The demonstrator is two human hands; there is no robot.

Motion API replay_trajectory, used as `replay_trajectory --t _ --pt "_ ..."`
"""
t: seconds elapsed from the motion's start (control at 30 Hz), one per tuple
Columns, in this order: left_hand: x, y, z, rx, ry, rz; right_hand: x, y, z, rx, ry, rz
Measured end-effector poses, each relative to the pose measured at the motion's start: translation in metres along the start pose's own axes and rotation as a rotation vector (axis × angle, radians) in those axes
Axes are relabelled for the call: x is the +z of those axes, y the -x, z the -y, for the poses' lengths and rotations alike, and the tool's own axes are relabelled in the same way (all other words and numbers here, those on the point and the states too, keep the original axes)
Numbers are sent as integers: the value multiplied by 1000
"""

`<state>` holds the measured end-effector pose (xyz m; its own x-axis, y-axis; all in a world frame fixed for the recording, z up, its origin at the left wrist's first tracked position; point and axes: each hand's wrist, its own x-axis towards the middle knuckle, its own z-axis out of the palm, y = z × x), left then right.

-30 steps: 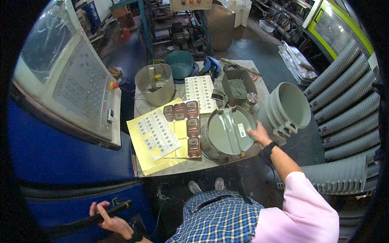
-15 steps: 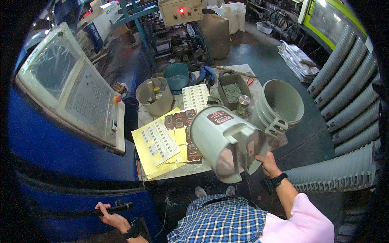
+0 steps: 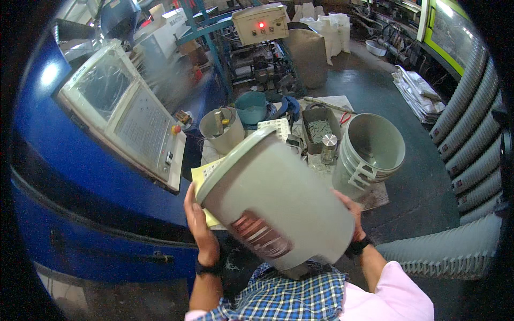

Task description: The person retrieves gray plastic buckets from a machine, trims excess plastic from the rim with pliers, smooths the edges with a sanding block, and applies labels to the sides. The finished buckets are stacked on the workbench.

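The left hand (image 3: 202, 232) had its fingers partly spread along the rim of a grey bucket (image 3: 284, 195), the right hand (image 3: 355, 214) its fingers curved against the base end. Smooth-walled, with a dark red label (image 3: 262, 234), the bucket was held tilted over the near edge of the table (image 3: 379, 199), long axis slanting from far-left rim to near-right base.

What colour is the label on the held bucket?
Reddish-brown with pale markings, motion-blurred; the label shows best in the head view.
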<state>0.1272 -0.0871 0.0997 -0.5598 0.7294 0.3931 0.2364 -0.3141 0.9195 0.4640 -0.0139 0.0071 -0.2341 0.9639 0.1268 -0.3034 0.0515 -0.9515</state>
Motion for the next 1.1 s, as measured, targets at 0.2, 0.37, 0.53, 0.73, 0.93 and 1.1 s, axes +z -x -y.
replay_trajectory --t 0.2,0.37,0.53,0.73,0.93,1.1 --pt "24 -49 -45 -43 470 -83 -10 -13 62 -40 476 624" --pt "74 -53 -59 519 71 649 -33 -55 124 -431 788 334" --pt "126 -18 -106 562 211 1329 -5 -80 118 -262 835 658" --pt "111 -12 -140 559 163 966 -14 -67 148 -385 802 498" --pt "-28 -38 -114 346 298 121 -90 -54 249 -488 577 -334" --pt "-144 8 -78 146 -98 -683 -120 -46 243 -132 604 -538"
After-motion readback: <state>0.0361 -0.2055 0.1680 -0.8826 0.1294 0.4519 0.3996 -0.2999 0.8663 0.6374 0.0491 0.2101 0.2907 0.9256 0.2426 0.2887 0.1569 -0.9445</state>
